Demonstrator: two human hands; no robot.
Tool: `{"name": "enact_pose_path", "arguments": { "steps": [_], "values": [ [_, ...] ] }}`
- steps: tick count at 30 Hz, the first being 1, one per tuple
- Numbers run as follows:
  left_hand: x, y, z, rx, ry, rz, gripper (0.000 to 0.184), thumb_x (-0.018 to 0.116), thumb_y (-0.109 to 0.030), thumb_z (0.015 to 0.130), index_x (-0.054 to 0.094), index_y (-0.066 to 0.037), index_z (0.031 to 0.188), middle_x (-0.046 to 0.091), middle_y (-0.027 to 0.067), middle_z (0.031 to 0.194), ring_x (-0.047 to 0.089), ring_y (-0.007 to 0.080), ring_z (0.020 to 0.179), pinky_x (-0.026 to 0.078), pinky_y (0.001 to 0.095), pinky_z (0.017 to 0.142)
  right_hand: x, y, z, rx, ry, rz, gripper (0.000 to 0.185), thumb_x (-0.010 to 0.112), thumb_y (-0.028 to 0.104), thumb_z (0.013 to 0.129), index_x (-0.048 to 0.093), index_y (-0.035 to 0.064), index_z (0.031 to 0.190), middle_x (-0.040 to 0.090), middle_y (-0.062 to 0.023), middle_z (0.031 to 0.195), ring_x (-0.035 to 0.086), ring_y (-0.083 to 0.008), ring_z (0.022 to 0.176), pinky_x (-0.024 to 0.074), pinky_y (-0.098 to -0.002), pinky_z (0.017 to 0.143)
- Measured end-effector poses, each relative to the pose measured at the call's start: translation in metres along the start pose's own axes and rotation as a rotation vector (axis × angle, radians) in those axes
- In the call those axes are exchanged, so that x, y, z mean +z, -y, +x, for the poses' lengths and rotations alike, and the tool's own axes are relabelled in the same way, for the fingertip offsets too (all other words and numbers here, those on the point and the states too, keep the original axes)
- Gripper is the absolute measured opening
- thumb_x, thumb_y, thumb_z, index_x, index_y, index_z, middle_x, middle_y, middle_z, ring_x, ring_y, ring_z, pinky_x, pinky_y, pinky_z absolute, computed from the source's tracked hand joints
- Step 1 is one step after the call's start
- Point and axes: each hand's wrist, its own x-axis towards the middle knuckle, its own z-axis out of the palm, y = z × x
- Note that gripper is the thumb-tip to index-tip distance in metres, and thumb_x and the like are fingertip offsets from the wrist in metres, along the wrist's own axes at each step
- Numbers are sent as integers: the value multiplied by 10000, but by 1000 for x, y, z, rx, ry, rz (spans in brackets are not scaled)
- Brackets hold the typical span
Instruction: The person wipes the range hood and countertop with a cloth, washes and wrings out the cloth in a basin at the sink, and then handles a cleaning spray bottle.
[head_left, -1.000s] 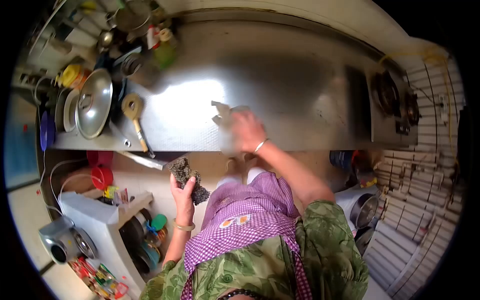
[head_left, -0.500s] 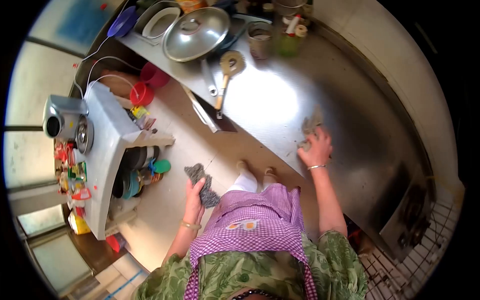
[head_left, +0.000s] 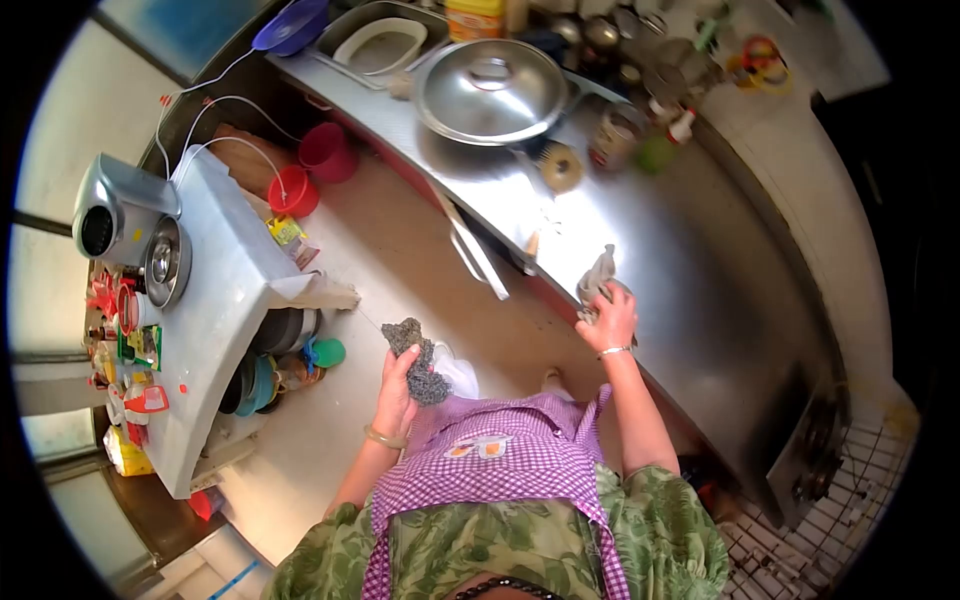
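Note:
My left hand [head_left: 397,395] is closed around a dark grey scouring pad [head_left: 428,378], held in the air in front of the purple checked apron [head_left: 490,430]. At the front edge of the steel counter [head_left: 690,290], my right hand [head_left: 614,322] grips a crumpled grey-beige cloth [head_left: 598,272]. Part of the cloth sticks out beyond my fingers toward the bright, shiny stretch of metal. Whether the cloth touches the counter, I cannot tell.
Farther along the counter sit a lidded pan [head_left: 490,95], a round brush [head_left: 558,168], a jar [head_left: 615,138] and a green spray bottle [head_left: 660,150]. A stove [head_left: 815,440] is at the right. To the left stands a white table [head_left: 225,260], with red buckets [head_left: 292,192] beyond it.
My view has turned left, so the counter things appear farther right. My right hand has drawn the cloth toward the counter's front edge. The scouring pad stays in my left hand.

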Motion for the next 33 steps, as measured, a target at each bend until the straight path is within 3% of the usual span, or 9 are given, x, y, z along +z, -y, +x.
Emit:
{"name": "enact_pose_path", "arguments": {
  "steps": [5, 10, 13, 17, 18, 22, 24, 27, 33],
  "values": [
    [-65, -84, 21, 73, -76, -27, 326, 672, -188, 868, 521, -92, 1141, 603, 30, 946, 575, 138, 730, 517, 291, 621, 36, 9, 51, 164, -214, 69, 366, 709, 229, 567, 674, 135, 920, 565, -55, 1267, 510, -333, 1137, 470, -443, 938],
    [-142, -120, 59, 121, -123, 1, 330, 667, -166, 868, 520, -94, 1155, 603, 24, 964, 575, 136, 736, 516, 287, 619, 36, -2, 136, 425, -126, 381, 506, 705, 212, 598, 667, 157, 1100, 586, -70, 1246, 509, -325, 1165, 448, -438, 971],
    [-147, -131, 64, 109, -146, 37, 333, 662, -151, 870, 520, -91, 1165, 604, 23, 973, 583, 139, 749, 518, 287, 619, 113, -47, 183, 134, -301, 70, 512, 697, 202, 623, 671, 160, 1132, 561, -78, 1293, 517, -336, 1167, 435, -429, 996],
    [-126, -126, 90, 42, -155, 17, 354, 656, -143, 874, 511, -97, 1194, 605, 28, 975, 586, 149, 747, 523, 303, 617, 60, 19, 157, -25, -86, 14, 645, 730, 253, 596, 613, 172, 1226, 507, -92, 1359, 516, -380, 1178, 428, -414, 1019],
    [-115, -130, 96, -13, -115, 7, 368, 652, -145, 879, 506, -98, 1214, 607, 34, 984, 585, 147, 747, 522, 301, 624, 24, 63, 148, 228, -24, 313, 657, 717, 314, 584, 619, 169, 1217, 519, -84, 1346, 477, -384, 1212, 431, -420, 1018],
    [-74, -156, 140, -116, 42, -31, 320, 652, -241, 902, 532, -118, 1172, 633, 32, 971, 595, 151, 780, 524, 325, 649, 57, 28, 118, 129, 24, 4, 466, 688, 302, 574, 718, 114, 1000, 563, -167, 1219, 470, -377, 1188, 428, -432, 1011],
    [-50, -176, 164, -131, 161, -62, 307, 620, -296, 932, 561, -111, 1170, 674, 66, 981, 614, 153, 760, 532, 321, 658, 20, 66, 120, 380, 26, 137, 399, 701, 220, 576, 698, 38, 930, 587, -169, 1189, 498, -366, 1144, 450, -430, 966],
    [-18, -204, 202, -143, 288, -55, 367, 583, -347, 952, 551, -94, 1216, 659, 88, 1032, 595, 164, 796, 511, 318, 715, 40, 22, 105, 219, -58, -96, 417, 719, 203, 585, 681, 9, 952, 591, -182, 1200, 537, -351, 1098, 472, -406, 923],
    [33, -240, 247, -130, 311, -49, 398, 572, -405, 953, 562, -106, 1215, 675, 93, 1003, 629, 168, 758, 550, 345, 671, 40, -89, 54, 972, -138, 1090, 289, 658, 157, 773, 658, 32, 1034, 649, -101, 1111, 616, -250, 1003, 492, -365, 886]
  ]
}}
